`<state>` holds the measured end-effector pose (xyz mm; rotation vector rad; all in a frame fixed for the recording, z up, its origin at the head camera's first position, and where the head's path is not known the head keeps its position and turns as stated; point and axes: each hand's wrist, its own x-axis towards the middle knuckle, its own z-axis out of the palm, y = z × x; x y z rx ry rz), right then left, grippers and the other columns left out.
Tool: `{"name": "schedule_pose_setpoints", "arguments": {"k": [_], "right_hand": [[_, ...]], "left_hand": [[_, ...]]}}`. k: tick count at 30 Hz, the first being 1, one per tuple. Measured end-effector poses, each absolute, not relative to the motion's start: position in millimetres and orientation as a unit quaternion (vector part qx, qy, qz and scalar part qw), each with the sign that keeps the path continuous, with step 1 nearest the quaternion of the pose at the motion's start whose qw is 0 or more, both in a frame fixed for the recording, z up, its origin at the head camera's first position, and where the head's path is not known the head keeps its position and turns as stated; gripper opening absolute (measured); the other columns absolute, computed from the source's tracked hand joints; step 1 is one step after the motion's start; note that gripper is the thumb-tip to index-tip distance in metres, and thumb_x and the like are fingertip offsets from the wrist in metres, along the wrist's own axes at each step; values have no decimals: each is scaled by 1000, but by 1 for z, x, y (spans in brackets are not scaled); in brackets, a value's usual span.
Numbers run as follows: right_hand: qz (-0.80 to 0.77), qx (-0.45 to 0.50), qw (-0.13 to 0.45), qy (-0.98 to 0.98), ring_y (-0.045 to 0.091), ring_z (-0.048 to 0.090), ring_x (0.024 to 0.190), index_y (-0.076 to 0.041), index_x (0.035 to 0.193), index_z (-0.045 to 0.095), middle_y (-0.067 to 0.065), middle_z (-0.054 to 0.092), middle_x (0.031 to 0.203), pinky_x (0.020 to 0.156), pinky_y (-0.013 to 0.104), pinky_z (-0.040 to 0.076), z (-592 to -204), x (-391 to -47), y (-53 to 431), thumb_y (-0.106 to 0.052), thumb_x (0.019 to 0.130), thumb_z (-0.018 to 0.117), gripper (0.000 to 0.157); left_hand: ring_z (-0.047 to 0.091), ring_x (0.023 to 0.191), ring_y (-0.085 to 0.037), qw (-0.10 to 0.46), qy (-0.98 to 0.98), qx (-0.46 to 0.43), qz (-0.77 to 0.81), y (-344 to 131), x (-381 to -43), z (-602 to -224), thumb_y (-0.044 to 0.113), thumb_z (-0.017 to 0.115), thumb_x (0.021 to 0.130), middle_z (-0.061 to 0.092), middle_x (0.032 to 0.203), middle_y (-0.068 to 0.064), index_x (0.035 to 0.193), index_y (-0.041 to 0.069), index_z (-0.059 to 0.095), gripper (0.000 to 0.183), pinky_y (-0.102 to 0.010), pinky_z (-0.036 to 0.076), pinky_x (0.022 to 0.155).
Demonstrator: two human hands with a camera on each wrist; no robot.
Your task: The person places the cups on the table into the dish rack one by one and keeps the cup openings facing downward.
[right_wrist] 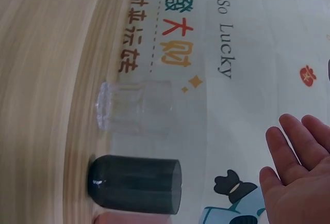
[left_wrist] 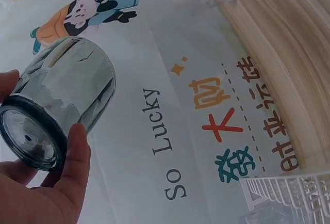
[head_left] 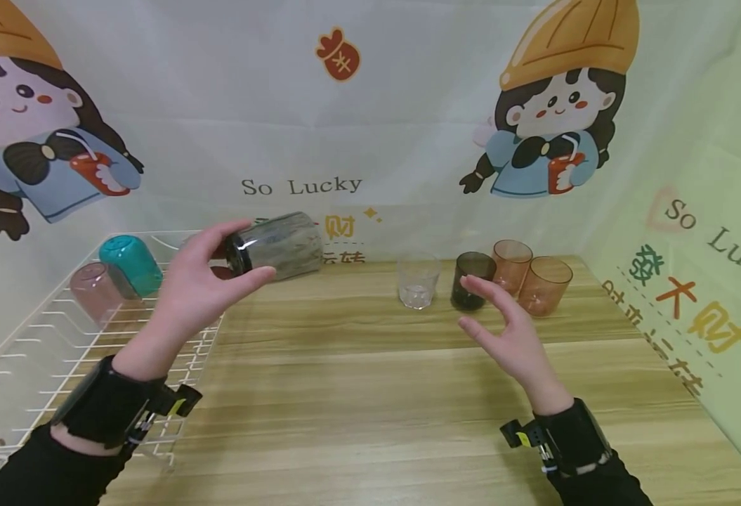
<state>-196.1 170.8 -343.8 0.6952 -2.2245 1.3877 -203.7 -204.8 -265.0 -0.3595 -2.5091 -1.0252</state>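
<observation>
My left hand point(head_left: 199, 281) grips a smoky grey glass point(head_left: 284, 246) around its thick base end. The glass is held in the air, lying nearly sideways with its mouth pointing right. In the left wrist view, the glass point(left_wrist: 72, 84) is tilted, with thumb and fingers around the base. My right hand point(head_left: 509, 344) hovers with fingers extended, holding nothing, near a dark grey cup point(head_left: 471, 270). In the right wrist view, its fingers point(right_wrist: 283, 149) are apart from the dark cup point(right_wrist: 136, 185) and the clear glass point(right_wrist: 134, 108).
A white wire rack point(head_left: 202, 344) at left holds a teal cup point(head_left: 131, 263) and a pink cup point(head_left: 95, 288), both tipped. On the wooden table point(head_left: 345, 400), a clear glass point(head_left: 418, 281) and two orange cups point(head_left: 513, 260) stand near the back cloth point(head_left: 408, 154).
</observation>
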Motion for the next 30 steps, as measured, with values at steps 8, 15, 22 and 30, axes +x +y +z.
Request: {"name": "schedule_pose_setpoints", "arguments": {"k": [8,15,22,30], "right_hand": [[485,227,200,-821,33,44,118,10,128,47,21,51,127,103,52,25,-349,-199,183,4,81,65,51],[473,223,199,-829,30,44,119,4,130,49,16,52,129,102,52,27,-372,-218,199,-1,81,68,53],[453,218,202,-841,23,42,122,-4,131,51,9,52,130,103,49,27,-391,-235,214,-11,82,70,54],[433,207,190,-857,28,33,128,-3,131,50,14,50,131,104,55,24,-393,-237,222,-18,84,68,53]], "left_hand": [[53,95,-27,187,-916,-99,-342,-222,-204,-266,47,69,78,52,115,-13,140,13,42,77,-42,46,71],[49,101,-28,166,-928,-77,-324,-232,-207,-266,53,67,77,51,117,-12,140,13,41,80,-44,45,75],[46,103,-30,157,-932,-60,-321,-242,-208,-263,55,66,76,50,119,-15,141,12,39,82,-48,43,78],[44,104,-33,156,-936,-38,-312,-259,-212,-266,58,65,75,49,118,-18,142,8,37,88,-51,41,80]]}}
